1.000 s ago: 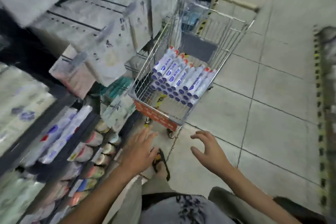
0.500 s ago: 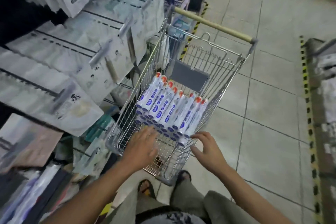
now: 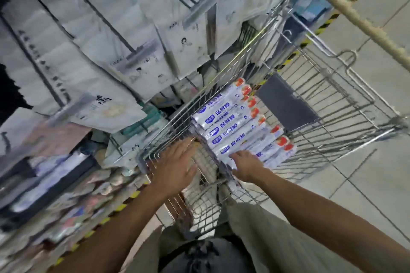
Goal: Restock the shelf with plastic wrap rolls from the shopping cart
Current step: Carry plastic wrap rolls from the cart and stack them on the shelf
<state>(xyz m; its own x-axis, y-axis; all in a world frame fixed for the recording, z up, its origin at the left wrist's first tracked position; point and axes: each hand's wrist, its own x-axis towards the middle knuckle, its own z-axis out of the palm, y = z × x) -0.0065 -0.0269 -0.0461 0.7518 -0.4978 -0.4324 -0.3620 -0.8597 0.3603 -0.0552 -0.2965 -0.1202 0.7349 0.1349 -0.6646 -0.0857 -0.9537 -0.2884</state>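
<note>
Several white plastic wrap rolls (image 3: 235, 122) with blue print and orange-red ends lie side by side in the wire shopping cart (image 3: 346, 104). My left hand (image 3: 177, 162) reaches into the cart with straight, spread fingers, its fingertips just short of the near ends of the rolls. My right hand (image 3: 247, 164) lies on the nearest rolls, fingers bent down over them; a firm grip does not show. The shelf (image 3: 55, 179) at lower left holds blurred packaged goods.
White hanging packs (image 3: 106, 51) fill the rack above the shelf, close to the cart's left side. The cart's pale handle (image 3: 359, 22) is at the far end, upper right. Tiled floor (image 3: 377, 184) lies to the right. My legs stand against the cart's near end.
I have come closer to the cart. Both hands moved forward into the basket; the right hand went from hovering by the rolls' ends to lying on them.
</note>
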